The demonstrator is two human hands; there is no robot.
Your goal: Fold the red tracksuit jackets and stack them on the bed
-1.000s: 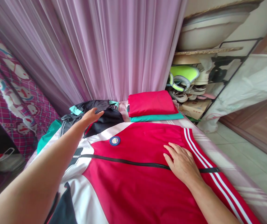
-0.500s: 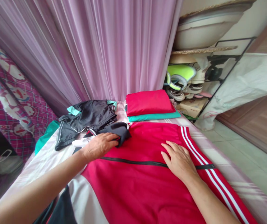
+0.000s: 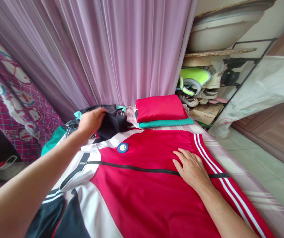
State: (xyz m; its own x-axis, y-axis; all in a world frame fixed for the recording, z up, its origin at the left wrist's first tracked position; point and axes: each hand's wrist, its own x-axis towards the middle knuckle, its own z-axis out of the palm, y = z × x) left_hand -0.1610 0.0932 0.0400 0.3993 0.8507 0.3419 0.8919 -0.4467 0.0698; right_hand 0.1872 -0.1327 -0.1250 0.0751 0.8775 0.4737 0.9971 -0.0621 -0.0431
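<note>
A red, white and dark zip-up jacket [image 3: 142,195] lies spread out, its black zipper running across it and a round blue badge on the chest. My left hand [image 3: 92,120] is closed on the far dark jacket sleeve [image 3: 112,127], lifting it; the fingertips are partly hidden. My right hand [image 3: 190,168] rests on the red cloth beside the zipper, near the white-striped hem, with its fingers stretched out. Behind the lifted sleeve, partly covered, lies a black garment [image 3: 97,108] with teal parts. The other dark sleeve [image 3: 69,218] is at the lower left.
A folded red garment [image 3: 160,107] sits on a folded teal one [image 3: 166,123] at the back of the striped bed sheet [image 3: 253,191]. A purple curtain [image 3: 132,49] hangs behind. To the right stands a rack with shoes [image 3: 210,94] and a lime visor [image 3: 197,76].
My left hand has moved up and away with the dark sleeve, pulling it off the chest and uncovering the badge and white collar. My right hand has stayed on the jacket.
</note>
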